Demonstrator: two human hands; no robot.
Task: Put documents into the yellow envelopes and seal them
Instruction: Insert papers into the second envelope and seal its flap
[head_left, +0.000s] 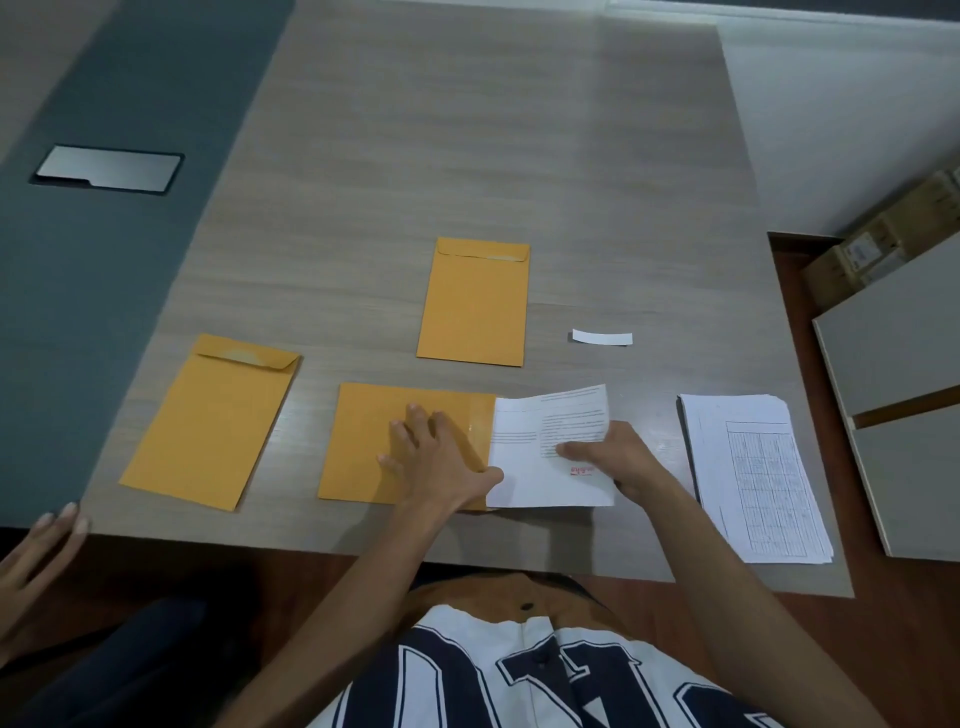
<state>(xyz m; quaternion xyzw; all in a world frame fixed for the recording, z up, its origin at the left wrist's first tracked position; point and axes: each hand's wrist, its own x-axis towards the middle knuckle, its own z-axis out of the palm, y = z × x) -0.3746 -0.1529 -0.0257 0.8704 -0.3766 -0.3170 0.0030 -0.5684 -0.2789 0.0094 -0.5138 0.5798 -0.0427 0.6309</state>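
Envelopes, three of them, yellow, lie on the grey wood-grain table (467, 156). The near envelope (363, 441) lies sideways just in front of the person, its open end to the right. The left hand (436, 457) rests flat on it, palm down, fingers spread, thumb reaching to the paper's edge. The right hand (618, 457) comes in from the right and pinches a folded printed sheet (540, 467) between thumb and fingers; the sheet's left edge meets the envelope's mouth, and I cannot tell how far in it goes. Its print is too small to read, apart from a red stamp near the thumb.

A second envelope (213, 421) lies tilted to the left, flap folded down. A third envelope (475, 304) lies upright farther back, flap also down. At the right sits a stack of papers (753, 478) with a table printed on top. A small white strip (602, 337) lies between that stack and the far envelope. Another person's hand (36, 561) rests at the table's left corner, cut off by the frame.
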